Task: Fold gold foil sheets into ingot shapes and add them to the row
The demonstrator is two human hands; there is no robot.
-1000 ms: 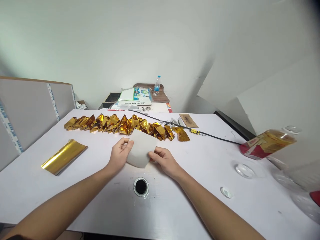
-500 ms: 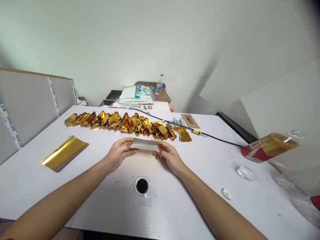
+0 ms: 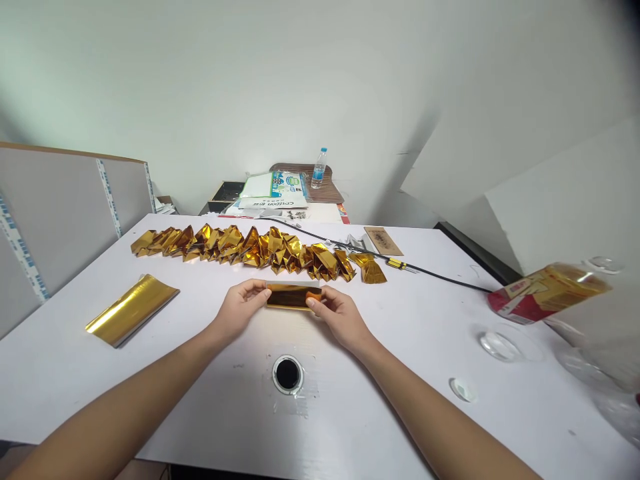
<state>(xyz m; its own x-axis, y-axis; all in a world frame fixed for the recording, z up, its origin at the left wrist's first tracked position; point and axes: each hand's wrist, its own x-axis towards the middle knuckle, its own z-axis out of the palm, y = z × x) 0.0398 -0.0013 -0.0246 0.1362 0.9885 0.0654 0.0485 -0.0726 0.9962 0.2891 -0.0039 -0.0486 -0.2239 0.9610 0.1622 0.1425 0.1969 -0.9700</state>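
Between my two hands is a sheet of gold foil paper [image 3: 287, 297], its shiny gold side facing me and a pale strip along its top edge. My left hand [image 3: 243, 303] pinches its left end, thumb on the gold face. At the right end, my right hand [image 3: 340, 312] grips it with the thumb in front; the fingers behind are partly hidden. Just beyond my hands lies a long row of folded gold paper pieces [image 3: 230, 243]. On the left of the table rests a stack of gold foil sheets [image 3: 134, 308], slightly curled.
A round cable hole [image 3: 288, 375] opens in the white table [image 3: 210, 413] nearest me. A black cable [image 3: 440, 277] crosses the back right, near a brown card [image 3: 383, 241]. At right are a tilted drink bottle [image 3: 547, 293], a clear lid [image 3: 500, 346] and a white cap [image 3: 463, 389].
The held sheet showed its silvery back before; now its gold side faces me. Both thumbs have come round to the front of it. The view has shifted slightly.
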